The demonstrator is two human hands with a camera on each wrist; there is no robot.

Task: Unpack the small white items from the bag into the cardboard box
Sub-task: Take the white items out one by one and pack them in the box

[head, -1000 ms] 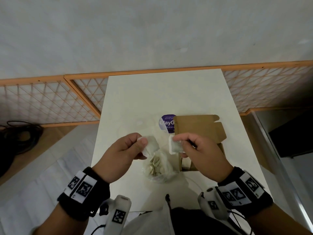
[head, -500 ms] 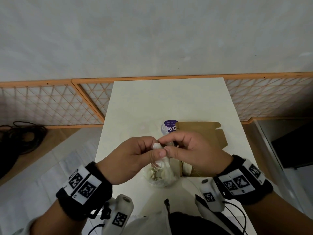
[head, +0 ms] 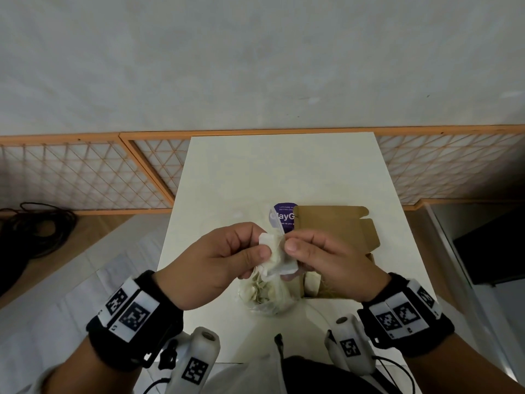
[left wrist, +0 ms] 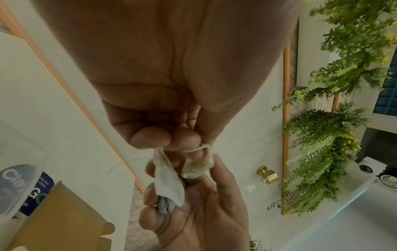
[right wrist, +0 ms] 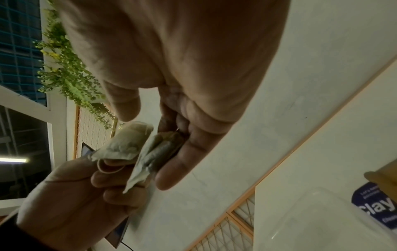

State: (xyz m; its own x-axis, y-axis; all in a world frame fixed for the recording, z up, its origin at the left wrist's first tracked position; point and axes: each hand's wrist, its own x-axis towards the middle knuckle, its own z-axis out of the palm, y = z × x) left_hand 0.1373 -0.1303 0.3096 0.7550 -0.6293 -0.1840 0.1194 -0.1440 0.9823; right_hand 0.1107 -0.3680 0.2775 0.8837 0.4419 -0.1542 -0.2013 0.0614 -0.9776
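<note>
Above the clear plastic bag (head: 267, 297), which holds several more, my two hands meet on two small white sachets (head: 277, 257). My left hand (head: 262, 245) pinches them from the left and my right hand (head: 288, 241) from the right. In the left wrist view my left hand (left wrist: 178, 144) holds one flat sachet (left wrist: 169, 180) that reaches into the right hand's fingers (left wrist: 163, 219), and a second sachet (left wrist: 197, 166) carries a string. The right wrist view shows my right hand (right wrist: 148, 146) against both sachets (right wrist: 126, 142). The brown cardboard box (head: 341, 226) stands open just right of the bag.
A purple-labelled container (head: 281, 217) stands behind the bag, left of the box lid. The white table (head: 284, 172) is narrow, with floor dropping off on both sides. An orange lattice rail (head: 85, 177) runs behind it. Black cables (head: 34, 226) lie on the floor at left.
A second ago my hands were apart, each holding one sachet. They have come together over the bag, and both sachets are now held between them.
</note>
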